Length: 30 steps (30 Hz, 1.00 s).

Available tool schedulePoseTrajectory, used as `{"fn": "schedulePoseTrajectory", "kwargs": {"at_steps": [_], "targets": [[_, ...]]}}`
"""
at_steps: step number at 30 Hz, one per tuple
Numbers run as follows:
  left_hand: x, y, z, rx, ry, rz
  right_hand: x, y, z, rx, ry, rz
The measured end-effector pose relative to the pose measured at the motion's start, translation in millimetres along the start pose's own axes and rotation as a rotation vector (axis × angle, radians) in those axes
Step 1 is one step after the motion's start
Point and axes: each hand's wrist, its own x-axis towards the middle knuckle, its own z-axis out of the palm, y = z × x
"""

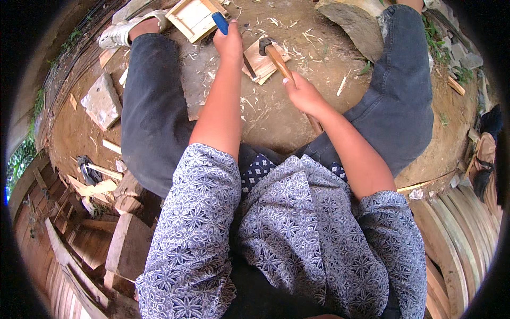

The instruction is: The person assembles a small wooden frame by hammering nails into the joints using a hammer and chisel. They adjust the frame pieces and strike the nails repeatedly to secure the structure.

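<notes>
My left hand (229,43) is wrapped round a chisel with a blue handle (220,23). Its dark narrow blade (249,67) slants down to a small flat piece of wood (263,63) on the ground. Whether the tip touches the wood I cannot tell. In my right hand (302,94) is a hammer (277,59), gripped partway along its wooden handle. The dark hammer head hangs over the same piece of wood, right of the blade and apart from the chisel's handle. Just beyond my left hand lies a pale wooden frame (194,20).
Wood shavings (313,36) litter the dirt between my spread legs. A large rock (353,26) lies at the far right, and a stone block (102,101) beside my left leg. Scrap timber (130,244) is heaped at lower left; curved planks (449,228) stand at lower right.
</notes>
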Motion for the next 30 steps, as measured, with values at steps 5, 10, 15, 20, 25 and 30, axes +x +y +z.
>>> {"fn": "schedulePoseTrajectory", "kwargs": {"at_steps": [5, 10, 15, 20, 25, 30], "targets": [[-30.2, 8.4, 1.6, -0.03, 0.03, 0.192, 6.9, 0.9, 12.1, -0.008, 0.089, -0.128], [-61.2, 20.3, -0.8, -0.049, 0.035, 0.257, 17.0, 0.0, 8.2, 0.185, 0.029, -0.028], [-53.0, 36.2, -26.1, -0.029, 0.195, 0.354, -31.9, -6.4, 7.4, 0.67, 0.052, 0.144], [-38.2, 40.8, -41.7, 0.176, 0.143, 0.493, -65.2, 6.7, 9.2, 0.753, -0.045, 0.274], [-58.2, 29.6, -35.2, 0.174, -0.024, 0.174, -32.2, -11.0, 7.9, 0.503, -0.197, 0.059], [-72.5, 30.0, -25.0, 0.156, -0.061, 0.101, -5.3, -50.5, -20.7, 0.452, -0.056, -0.188]]}}
